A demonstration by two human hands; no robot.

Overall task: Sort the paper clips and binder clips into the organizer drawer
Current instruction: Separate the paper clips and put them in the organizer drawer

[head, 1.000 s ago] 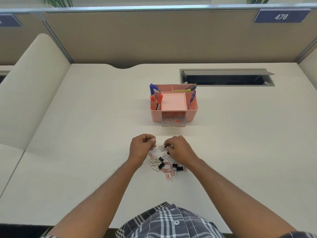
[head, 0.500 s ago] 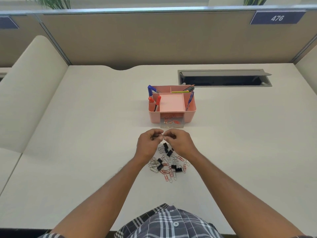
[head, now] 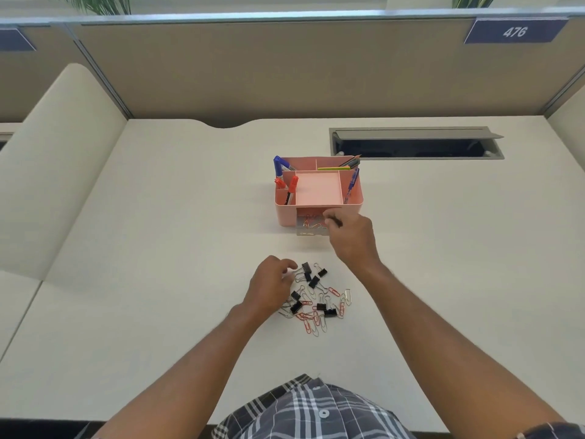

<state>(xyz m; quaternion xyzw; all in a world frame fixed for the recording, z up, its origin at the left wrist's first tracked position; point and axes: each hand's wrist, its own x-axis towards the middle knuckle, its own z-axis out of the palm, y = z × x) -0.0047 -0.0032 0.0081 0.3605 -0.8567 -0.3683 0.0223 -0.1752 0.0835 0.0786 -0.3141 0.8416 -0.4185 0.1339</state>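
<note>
Only readable text: "476", white numerals on a dark blue plate (head: 515,31) fixed to the far partition wall (head: 285,68), far right, near its top edge. A 2nd dark blue plate (head: 14,40) sits far left on the same partition, cut off by the frame edge; no chars legible on it. Blue pen (head: 352,185) in the right slot of the pink organizer (head: 286,213) has print along its barrel, too small to read. Markers in the left slot: no legible labels. No brand or marking readable on organizer, clips or desk.
</note>
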